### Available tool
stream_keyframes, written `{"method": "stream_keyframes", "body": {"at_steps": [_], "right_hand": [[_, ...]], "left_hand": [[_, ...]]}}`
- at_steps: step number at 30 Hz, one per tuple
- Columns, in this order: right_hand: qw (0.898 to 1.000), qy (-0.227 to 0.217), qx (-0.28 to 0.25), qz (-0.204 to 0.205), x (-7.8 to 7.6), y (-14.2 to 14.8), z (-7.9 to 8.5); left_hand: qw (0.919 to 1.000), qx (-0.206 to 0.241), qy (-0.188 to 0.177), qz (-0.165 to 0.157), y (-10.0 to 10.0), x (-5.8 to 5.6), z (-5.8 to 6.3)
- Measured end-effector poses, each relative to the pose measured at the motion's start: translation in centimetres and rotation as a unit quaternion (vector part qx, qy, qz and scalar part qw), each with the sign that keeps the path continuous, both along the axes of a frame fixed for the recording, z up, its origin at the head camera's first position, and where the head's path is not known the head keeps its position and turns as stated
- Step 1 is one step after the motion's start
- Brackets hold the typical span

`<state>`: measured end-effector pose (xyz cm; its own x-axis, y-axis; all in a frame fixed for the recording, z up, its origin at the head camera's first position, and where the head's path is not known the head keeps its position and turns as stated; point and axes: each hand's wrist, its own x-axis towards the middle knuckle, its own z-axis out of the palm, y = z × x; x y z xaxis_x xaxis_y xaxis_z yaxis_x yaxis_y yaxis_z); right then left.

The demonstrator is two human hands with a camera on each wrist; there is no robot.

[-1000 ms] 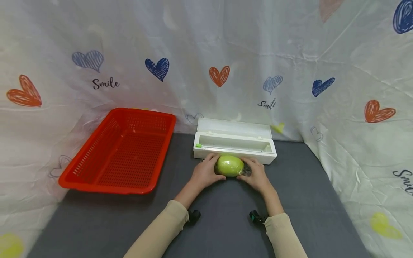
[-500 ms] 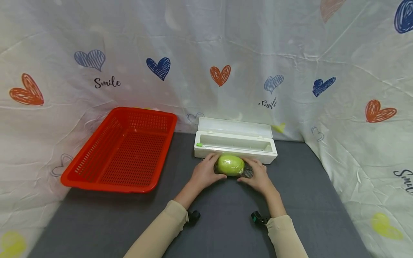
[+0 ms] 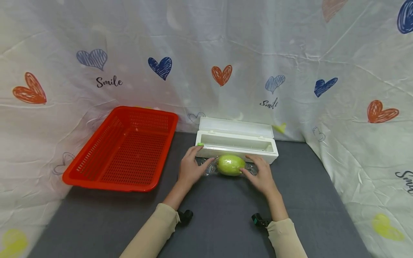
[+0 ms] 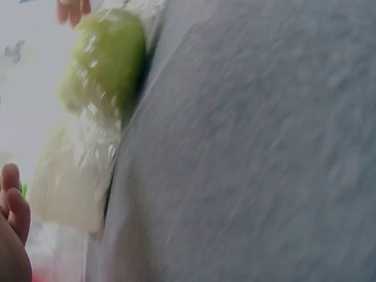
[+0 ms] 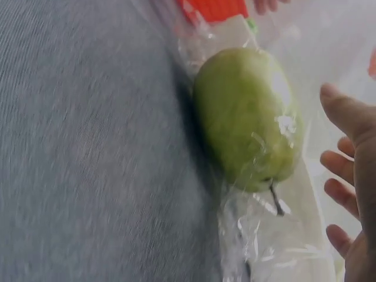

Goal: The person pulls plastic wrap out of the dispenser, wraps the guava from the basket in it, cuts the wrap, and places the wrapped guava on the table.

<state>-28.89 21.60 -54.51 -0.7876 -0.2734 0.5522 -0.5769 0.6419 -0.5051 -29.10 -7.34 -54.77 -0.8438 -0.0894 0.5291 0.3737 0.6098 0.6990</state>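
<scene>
A green pear (image 3: 230, 165) with a thin dark stem lies on its side on the dark cloth, wrapped in clear cling film (image 5: 235, 223). Film tails stick out at both ends of it. My left hand (image 3: 189, 169) is off to the pear's left, fingers spread, its fingertips at the front left corner of the white cling film dispenser (image 3: 269, 156). At the pear's right end is my right hand (image 3: 262, 175), thumb and fingers apart around that end; the right wrist view shows a gap between them and the fruit.
Behind the pear, the dispenser's lid (image 3: 235, 128) is raised, and a green slider (image 3: 200, 144) sits at its left end. A red perforated basket (image 3: 69, 181) stands to the left. A white sheet (image 3: 190, 32) printed with hearts hangs behind.
My left hand has let go of the pear and moved left, uncovering the film tail there. My right hand has loosened and spread a little. The pear stays about where it was.
</scene>
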Motion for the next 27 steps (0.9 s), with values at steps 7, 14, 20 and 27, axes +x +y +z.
{"method": "stream_keyframes", "body": {"at_steps": [7,14,20,27], "right_hand": [[0.999,0.014,-0.030,-0.005,0.3,-1.3,0.5],[0.999,0.025,-0.029,0.003,0.2,-2.1,0.5],[0.999,0.026,-0.036,-0.002,-0.1,-2.1,0.7],[0.998,0.012,-0.055,0.015,-1.2,-2.6,1.3]], "left_hand": [[0.9928,0.089,-0.057,0.057,-2.7,-1.8,-0.4],[0.9859,0.051,-0.160,-0.003,-3.4,-4.1,-1.5],[0.9857,0.055,-0.152,-0.048,-3.3,-5.5,-2.2],[0.9811,0.123,-0.135,-0.064,-3.2,-6.5,-3.3]]}}
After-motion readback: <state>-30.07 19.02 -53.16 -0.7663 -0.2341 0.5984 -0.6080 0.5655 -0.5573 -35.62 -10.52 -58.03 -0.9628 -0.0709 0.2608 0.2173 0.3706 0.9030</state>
